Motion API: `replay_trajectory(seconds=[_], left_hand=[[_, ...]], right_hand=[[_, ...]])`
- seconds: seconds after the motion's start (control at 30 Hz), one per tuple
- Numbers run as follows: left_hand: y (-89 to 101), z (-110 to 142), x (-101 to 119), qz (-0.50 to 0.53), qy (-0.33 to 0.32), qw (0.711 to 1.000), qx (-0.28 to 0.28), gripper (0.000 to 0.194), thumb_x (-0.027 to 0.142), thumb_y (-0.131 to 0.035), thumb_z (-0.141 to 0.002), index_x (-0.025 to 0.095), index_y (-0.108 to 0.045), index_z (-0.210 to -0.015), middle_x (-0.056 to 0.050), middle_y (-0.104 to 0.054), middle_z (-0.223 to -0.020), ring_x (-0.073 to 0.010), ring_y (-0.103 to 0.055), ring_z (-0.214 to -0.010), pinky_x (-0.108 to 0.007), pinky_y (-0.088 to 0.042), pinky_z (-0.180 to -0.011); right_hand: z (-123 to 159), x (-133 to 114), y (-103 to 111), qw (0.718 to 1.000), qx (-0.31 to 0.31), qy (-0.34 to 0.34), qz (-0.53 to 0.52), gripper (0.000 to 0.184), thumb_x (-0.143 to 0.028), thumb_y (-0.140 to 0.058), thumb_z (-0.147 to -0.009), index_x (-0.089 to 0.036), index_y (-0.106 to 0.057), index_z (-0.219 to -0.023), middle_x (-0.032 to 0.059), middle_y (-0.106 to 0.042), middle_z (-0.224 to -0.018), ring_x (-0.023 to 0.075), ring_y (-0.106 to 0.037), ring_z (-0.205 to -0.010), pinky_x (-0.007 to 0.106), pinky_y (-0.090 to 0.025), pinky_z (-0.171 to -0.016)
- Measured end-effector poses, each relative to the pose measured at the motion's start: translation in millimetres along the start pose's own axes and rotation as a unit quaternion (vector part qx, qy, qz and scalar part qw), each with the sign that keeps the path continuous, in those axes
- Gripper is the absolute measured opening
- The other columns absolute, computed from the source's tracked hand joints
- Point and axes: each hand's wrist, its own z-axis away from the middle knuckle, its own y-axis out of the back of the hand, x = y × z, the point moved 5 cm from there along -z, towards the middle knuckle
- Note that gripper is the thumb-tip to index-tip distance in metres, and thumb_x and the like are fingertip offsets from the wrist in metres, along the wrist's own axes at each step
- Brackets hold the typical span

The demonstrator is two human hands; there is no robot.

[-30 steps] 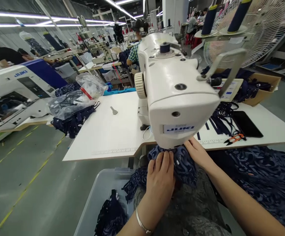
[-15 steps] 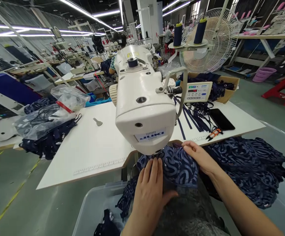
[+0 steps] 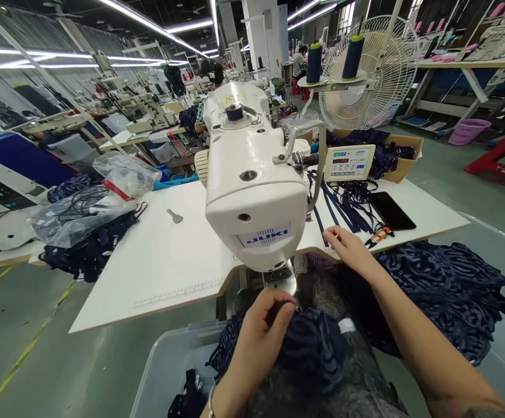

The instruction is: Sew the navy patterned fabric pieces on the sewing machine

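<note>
A white Juki sewing machine (image 3: 252,186) stands on a white table (image 3: 165,261) in front of me. My left hand (image 3: 259,339) is closed on a bunched navy patterned fabric piece (image 3: 313,348), held over my lap just below the machine's needle area. My right hand (image 3: 348,249) reaches onto the table edge to the right of the machine head, fingers spread near dark straps (image 3: 343,209) and orange thread snips (image 3: 378,237). It holds nothing that I can see.
A pile of navy patterned fabric (image 3: 444,290) lies at my right. A clear plastic bin (image 3: 165,366) with dark pieces sits at lower left. A phone (image 3: 392,210), control panel (image 3: 349,162), cardboard box (image 3: 403,154) and fan (image 3: 370,75) are on the right; bagged items (image 3: 87,203) on the left.
My left hand has pulled the fabric piece out from under the machine toward my lap and gripped it. My right hand has left the fabric and moved up onto the table.
</note>
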Motion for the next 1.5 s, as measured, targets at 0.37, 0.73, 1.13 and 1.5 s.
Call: replay_trajectory(seconds=[0.37,0.73,1.13,1.5], left_hand=[[-1.8,-17.2,12.7,-0.411,-0.252,0.851,0.21,0.015,0.021,-0.049,-0.097,0.02,-0.064,-0.095,-0.004,-0.061,-0.088,-0.0197,-0.057,-0.082,-0.033,-0.045,-0.075],[-7.8,3.4,10.7,-0.408,-0.231,0.859,0.204,0.027,0.041,-0.052,-0.096,0.018,-0.061,-0.109,-0.006,-0.069,-0.109,-0.0247,-0.062,-0.105,-0.041,-0.042,-0.092],[7.5,1.2,1.4,-0.267,-0.279,0.916,0.107,0.022,0.016,-0.049,-0.097,0.021,-0.065,-0.112,-0.002,-0.072,-0.111,-0.0146,-0.065,-0.109,-0.04,-0.039,-0.111],[12.8,-4.6,-10.2,-0.169,-0.248,0.949,0.1,0.019,0.02,-0.057,-0.094,0.022,-0.067,-0.11,-0.003,-0.072,-0.108,-0.0176,-0.066,-0.109,-0.045,-0.044,-0.11]], right_hand=[[-53.3,52.4,-25.3,0.991,0.057,-0.05,-0.108,0.03,-0.033,-0.073,-0.074,-0.019,-0.051,-0.058,0.0024,-0.054,-0.067,0.016,-0.052,-0.066,0.027,-0.037,-0.061],[11.2,39.1,-28.3,0.788,0.017,-0.117,-0.604,0.043,-0.053,-0.084,-0.062,-0.021,-0.06,-0.077,-0.0033,-0.047,-0.072,0.0068,-0.038,-0.054,0.018,-0.044,-0.047],[44.8,-53.2,-57.2,0.902,-0.2,-0.005,-0.383,0.036,-0.052,-0.059,-0.091,-0.019,-0.063,-0.104,-0.0055,-0.043,-0.06,0.01,-0.042,-0.051,0.023,-0.036,-0.049],[49.4,-62.6,-69.0,0.949,-0.1,0.038,-0.296,0.025,-0.043,-0.058,-0.088,-0.024,-0.057,-0.104,-0.0039,-0.041,-0.07,0.0154,-0.041,-0.064,0.027,-0.038,-0.06]])
